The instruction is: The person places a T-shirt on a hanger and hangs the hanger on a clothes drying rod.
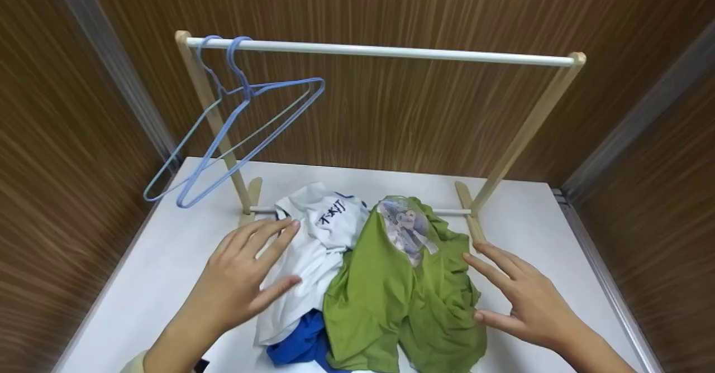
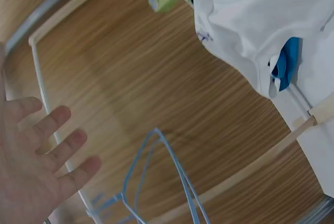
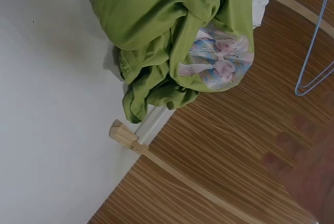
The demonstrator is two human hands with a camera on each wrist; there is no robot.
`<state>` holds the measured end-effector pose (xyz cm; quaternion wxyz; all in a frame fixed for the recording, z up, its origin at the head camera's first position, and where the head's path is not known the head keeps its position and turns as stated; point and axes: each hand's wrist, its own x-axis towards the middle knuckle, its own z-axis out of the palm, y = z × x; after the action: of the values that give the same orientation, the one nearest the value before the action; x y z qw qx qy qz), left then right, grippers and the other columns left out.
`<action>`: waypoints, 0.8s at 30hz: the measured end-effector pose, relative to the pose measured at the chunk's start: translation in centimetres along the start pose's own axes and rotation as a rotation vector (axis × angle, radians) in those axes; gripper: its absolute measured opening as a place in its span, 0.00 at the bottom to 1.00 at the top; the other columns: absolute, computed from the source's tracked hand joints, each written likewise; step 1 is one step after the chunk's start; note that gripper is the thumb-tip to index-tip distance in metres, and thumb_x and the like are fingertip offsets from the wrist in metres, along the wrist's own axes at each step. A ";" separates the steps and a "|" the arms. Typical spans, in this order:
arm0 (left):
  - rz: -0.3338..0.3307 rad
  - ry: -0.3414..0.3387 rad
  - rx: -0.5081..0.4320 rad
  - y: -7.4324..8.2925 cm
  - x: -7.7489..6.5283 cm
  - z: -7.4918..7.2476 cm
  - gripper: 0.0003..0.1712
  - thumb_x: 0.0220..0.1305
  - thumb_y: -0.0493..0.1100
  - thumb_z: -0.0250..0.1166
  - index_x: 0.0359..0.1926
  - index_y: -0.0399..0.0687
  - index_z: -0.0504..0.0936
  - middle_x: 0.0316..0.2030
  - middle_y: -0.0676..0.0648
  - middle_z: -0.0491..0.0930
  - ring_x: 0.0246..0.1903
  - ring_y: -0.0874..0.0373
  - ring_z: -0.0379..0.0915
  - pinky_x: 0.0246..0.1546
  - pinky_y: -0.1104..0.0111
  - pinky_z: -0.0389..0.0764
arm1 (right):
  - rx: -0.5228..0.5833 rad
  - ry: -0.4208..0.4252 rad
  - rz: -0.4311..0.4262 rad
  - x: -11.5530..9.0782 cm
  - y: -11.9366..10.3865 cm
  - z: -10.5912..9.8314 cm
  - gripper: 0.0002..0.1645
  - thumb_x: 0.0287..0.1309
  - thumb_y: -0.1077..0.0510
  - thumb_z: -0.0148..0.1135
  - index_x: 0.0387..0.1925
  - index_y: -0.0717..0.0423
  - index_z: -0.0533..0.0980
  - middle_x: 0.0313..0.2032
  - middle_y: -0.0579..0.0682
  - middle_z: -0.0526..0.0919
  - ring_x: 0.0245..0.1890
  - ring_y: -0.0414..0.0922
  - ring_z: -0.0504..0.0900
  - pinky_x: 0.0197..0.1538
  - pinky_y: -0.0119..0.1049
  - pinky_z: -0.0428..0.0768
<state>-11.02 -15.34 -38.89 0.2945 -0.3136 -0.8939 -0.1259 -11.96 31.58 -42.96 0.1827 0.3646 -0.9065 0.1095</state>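
My left hand (image 1: 240,272) hovers with spread fingers over the left side of a crumpled white shirt (image 1: 318,228) that has dark lettering. To the right, my right hand (image 1: 519,295) is held beside a green garment (image 1: 385,300), its fingertips close to the garment's right edge. A printed patch with a pinkish figure (image 1: 408,225) shows near the top of the green garment. Blue cloth (image 1: 301,339) pokes out below the white shirt. Neither hand holds anything; in the left wrist view the left fingers (image 2: 68,151) are extended and apart.
Behind the clothes stands a rack with wooden legs and a white top rail (image 1: 385,52). Two blue hangers (image 1: 246,99) hang at the rail's left end. The white table (image 1: 525,216) is enclosed by wood-grain panels (image 1: 391,122) at the back and sides.
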 end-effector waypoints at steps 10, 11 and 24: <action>-0.192 0.311 0.004 -4.4 1.7 -2.4 0.26 0.53 0.46 0.65 0.56 0.52 0.76 0.44 0.47 0.78 0.43 0.50 0.72 0.35 0.57 0.76 | 0.025 -0.082 0.092 -1.5 0.8 1.4 0.46 0.44 0.38 0.66 0.66 0.40 0.61 0.64 0.44 0.64 0.58 0.45 0.68 0.47 0.52 0.72; -0.221 0.331 0.022 -5.0 1.8 -2.7 0.26 0.53 0.45 0.66 0.55 0.52 0.76 0.43 0.46 0.78 0.42 0.50 0.72 0.33 0.56 0.76 | 0.028 -0.083 0.094 -1.5 0.8 1.6 0.46 0.45 0.38 0.66 0.66 0.40 0.61 0.63 0.44 0.64 0.58 0.45 0.68 0.47 0.52 0.72; -0.448 0.303 0.125 -10.8 2.5 -2.1 0.27 0.50 0.46 0.71 0.53 0.52 0.77 0.44 0.45 0.74 0.35 0.49 0.68 0.20 0.56 0.71 | 0.074 -0.112 0.151 -1.5 1.0 3.6 0.43 0.46 0.39 0.66 0.65 0.36 0.62 0.60 0.38 0.68 0.56 0.43 0.70 0.46 0.51 0.74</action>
<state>-18.52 -23.31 -36.10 0.4085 -0.0670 -0.8927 -0.1782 -12.56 31.98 -46.86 0.1094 0.3072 -0.9355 0.1361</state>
